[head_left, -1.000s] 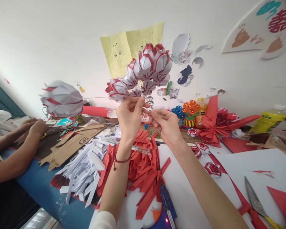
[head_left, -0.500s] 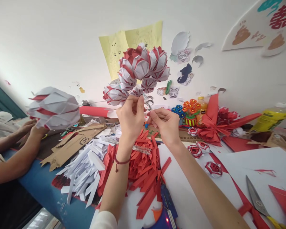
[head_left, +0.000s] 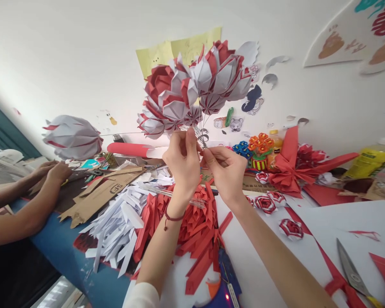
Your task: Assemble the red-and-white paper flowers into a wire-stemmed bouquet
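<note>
My left hand pinches a thin wire near the stems of a paper flower bouquet. That wire runs out left to a single white paper flower with red edges. Close beside it, my right hand is closed around the gathered wire stems, its fingertips almost meeting those of the left. Above both hands spreads the bouquet of red and white folded paper flowers, their wires fanning upward. Where exactly the wires cross is partly hidden by my fingers.
Below lie white paper strips, red paper strips and loose wires. Scissors and small rosettes rest on the right. At left, another person's hands work over the table near torn cardboard.
The bouquet's flowers have tilted toward me and spread, looking larger and showing more red. The single flower on the left has risen slightly. Both hands keep their grip.
</note>
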Action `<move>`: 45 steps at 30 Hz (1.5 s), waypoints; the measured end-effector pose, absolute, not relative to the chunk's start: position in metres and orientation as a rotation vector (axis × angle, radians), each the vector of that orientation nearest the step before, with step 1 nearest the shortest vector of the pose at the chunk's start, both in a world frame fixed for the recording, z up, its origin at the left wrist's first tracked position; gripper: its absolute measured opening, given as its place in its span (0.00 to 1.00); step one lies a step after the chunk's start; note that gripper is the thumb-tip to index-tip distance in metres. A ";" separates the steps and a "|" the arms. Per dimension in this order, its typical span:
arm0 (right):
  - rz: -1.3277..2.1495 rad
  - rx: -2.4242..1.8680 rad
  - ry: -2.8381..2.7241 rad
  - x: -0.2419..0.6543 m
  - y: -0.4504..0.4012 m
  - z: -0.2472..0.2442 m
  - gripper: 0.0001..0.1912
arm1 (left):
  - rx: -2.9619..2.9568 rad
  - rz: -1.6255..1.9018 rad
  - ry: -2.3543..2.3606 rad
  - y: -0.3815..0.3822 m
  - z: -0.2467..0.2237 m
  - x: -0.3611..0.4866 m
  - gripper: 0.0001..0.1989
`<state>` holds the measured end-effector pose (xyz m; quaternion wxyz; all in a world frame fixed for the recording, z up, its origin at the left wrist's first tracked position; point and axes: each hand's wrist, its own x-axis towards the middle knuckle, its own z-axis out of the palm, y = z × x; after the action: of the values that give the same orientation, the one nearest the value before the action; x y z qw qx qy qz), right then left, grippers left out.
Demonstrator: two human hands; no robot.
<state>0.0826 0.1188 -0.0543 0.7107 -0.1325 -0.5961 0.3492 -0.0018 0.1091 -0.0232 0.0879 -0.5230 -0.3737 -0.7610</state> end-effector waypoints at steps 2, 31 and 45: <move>0.766 -0.293 -1.323 0.082 0.117 -0.054 0.07 | -1.521 -2.252 -1.105 0.110 -0.025 -0.001 0.16; 0.750 -0.302 -1.407 0.089 0.105 -0.043 0.06 | -1.544 -2.141 -1.047 0.096 -0.020 -0.001 0.14; 0.631 -0.408 -1.448 0.095 0.112 -0.042 0.08 | -1.534 -1.918 -1.099 0.102 -0.023 -0.004 0.14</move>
<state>0.0953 0.1122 -0.0424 0.6853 -0.1823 -0.6463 0.2819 -0.0042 0.1023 -0.0231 0.2235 -0.5556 -0.3982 -0.6948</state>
